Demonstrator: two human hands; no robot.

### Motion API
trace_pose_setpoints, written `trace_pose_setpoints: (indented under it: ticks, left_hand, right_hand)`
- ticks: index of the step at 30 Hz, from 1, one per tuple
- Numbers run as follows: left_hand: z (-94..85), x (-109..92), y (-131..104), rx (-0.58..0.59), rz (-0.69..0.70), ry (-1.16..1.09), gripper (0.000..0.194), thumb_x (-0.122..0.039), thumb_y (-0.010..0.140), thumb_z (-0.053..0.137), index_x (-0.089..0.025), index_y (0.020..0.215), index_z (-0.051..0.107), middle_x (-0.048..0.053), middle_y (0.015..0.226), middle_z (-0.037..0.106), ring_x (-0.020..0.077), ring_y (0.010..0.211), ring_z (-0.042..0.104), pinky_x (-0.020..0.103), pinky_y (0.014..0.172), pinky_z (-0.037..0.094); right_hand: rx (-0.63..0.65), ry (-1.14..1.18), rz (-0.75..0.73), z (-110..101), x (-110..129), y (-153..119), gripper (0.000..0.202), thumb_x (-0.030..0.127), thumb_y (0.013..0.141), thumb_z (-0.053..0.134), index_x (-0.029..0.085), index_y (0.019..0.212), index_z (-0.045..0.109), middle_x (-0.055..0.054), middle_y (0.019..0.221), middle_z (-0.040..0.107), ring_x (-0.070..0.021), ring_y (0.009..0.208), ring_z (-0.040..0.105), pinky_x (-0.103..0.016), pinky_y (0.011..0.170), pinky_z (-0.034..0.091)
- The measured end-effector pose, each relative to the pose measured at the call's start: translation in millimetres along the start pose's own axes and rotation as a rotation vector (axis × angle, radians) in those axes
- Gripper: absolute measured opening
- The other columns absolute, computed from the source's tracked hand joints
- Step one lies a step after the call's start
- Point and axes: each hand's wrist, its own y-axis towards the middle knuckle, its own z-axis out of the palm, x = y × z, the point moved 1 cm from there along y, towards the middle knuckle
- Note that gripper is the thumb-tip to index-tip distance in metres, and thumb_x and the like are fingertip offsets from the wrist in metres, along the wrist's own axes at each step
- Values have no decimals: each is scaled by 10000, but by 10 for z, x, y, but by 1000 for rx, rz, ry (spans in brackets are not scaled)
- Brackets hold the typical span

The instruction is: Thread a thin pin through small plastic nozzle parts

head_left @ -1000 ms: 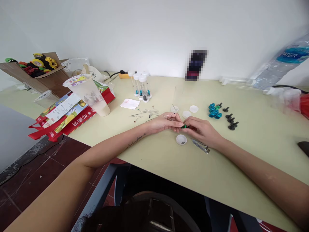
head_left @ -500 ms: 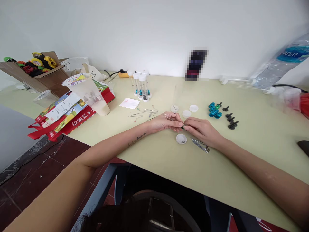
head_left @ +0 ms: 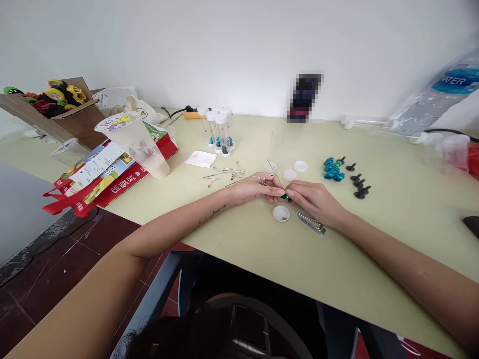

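Glossy green-and-black piece (head_left: pixel 286 196) pinched in the fingertip grip of left hand (head_left: pixel 264 190) and right hand (head_left: pixel 311 200) — over the table (head_left: pixel 239 239), just far of a shallow white plastic cap (head_left: pixel 281 214), slim metal tweezers (head_left: pixel 311 224) at right.

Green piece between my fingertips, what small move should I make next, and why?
Perhaps let the left hand alone hold the green piece and bring the right hand to the white dish: both hands meet at the piece, and small dark parts lie in that dish, just below the hands in the picture.
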Motion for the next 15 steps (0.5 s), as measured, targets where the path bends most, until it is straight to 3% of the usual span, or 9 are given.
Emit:
trace_pose_setpoints:
  ticks: [10, 15]
  left_hand:
    - [-9, -6, -4, 17, 9, -30, 287, -296, 688, 699, -92, 813, 541, 19, 740, 589, 60, 649, 548, 240, 689, 430]
    - [-12, 3, -4, 15, 2, -9, 292, -318, 708, 682, -96, 822, 530, 41, 767, 607, 73, 673, 561, 258, 713, 438]
  right_hand:
    - [11, -54, -45, 32, -3, -12, 336, 434, 900, 421, 133, 860, 565, -17, 768, 505, -12, 650, 393, -141, 590, 283]
    - [7, -18, -26, 10, -2, -4, 373, 379, 950, 305, 124, 836, 552, -25, 796, 512, -14, 691, 422, -137, 646, 316]
